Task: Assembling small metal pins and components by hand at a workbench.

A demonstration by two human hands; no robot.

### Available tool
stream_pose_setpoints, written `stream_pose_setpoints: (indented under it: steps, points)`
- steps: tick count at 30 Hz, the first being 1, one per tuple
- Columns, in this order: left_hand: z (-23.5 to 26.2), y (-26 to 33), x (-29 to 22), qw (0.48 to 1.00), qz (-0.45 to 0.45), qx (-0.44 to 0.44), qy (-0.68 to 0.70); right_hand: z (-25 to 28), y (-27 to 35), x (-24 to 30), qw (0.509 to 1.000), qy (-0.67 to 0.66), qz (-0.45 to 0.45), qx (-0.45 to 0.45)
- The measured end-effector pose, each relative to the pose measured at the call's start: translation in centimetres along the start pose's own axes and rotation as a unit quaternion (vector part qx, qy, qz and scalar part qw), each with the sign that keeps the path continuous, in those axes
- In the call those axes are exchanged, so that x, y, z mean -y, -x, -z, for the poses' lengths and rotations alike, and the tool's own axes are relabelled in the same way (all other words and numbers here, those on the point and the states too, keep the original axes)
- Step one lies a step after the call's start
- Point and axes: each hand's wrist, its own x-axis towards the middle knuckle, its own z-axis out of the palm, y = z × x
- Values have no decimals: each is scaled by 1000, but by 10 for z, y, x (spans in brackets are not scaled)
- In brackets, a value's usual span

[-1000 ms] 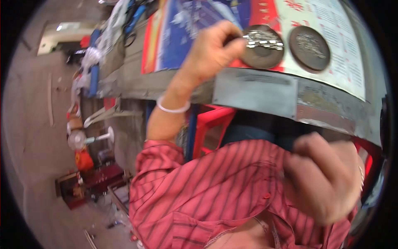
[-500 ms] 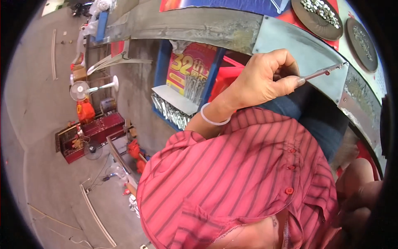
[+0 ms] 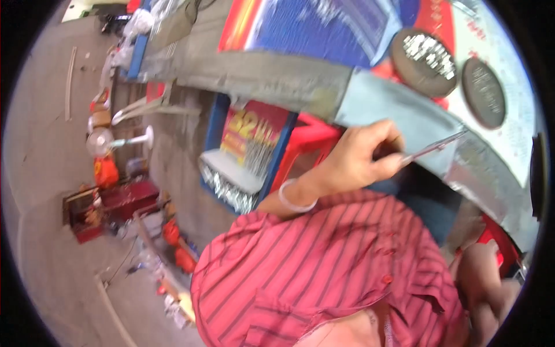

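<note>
My left hand (image 3: 364, 156), with a pale bracelet on its wrist, is closed in a pinch. Thumb and forefinger grip one end of a slim metal piece (image 3: 430, 149), whose far tip points right over the table edge. Its exact kind cannot be told. Beyond that tip lie two dark oval dishes: one dish (image 3: 436, 85) bears a heap of small shiny parts, the other dish (image 3: 485, 111) finer bits. At the lower right, blurred bare skin of my right arm or hand (image 3: 480, 274) shows; its fingers cannot be made out.
A blue bin (image 3: 281, 156) of long silvery metal pieces stands left of my arm, beside a red plastic stool (image 3: 309, 144). A blue printed sheet (image 3: 312, 34) covers part of the table. Farther left are a white fan (image 3: 101, 140) and a dark red box (image 3: 130, 194) on the floor.
The view has tilted, so the table, bin and left hand sit lower in the picture and more tabletop shows. My left hand keeps its pinch on the slim metal piece.
</note>
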Motion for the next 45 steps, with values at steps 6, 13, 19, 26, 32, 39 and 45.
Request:
stream_pose_setpoints:
  steps: [6,13,19,26,32,39,45]
  points:
    - [-7,-4,-1,990,64,-14,123,-87,-34,-82,918,-332,-186,-110]
    - [-23,-21,-3,976,107,107,154,-129,-55,-103,791,-578,-169,-104]
    - [-44,-29,-9,974,2,57,218,-134,-62,-106,878,-456,-97,-108]
    - [-32,-34,-6,983,-4,100,156,-98,-65,-121,928,-285,-169,-173]
    - [-21,-23,-4,985,3,88,146,-81,-101,-189,978,48,-130,-154]
    - [-20,-17,0,986,11,77,149,-92,-126,-211,966,220,-117,-62]
    - [-23,-20,2,983,9,73,169,-88,-126,-217,981,155,-101,-63]
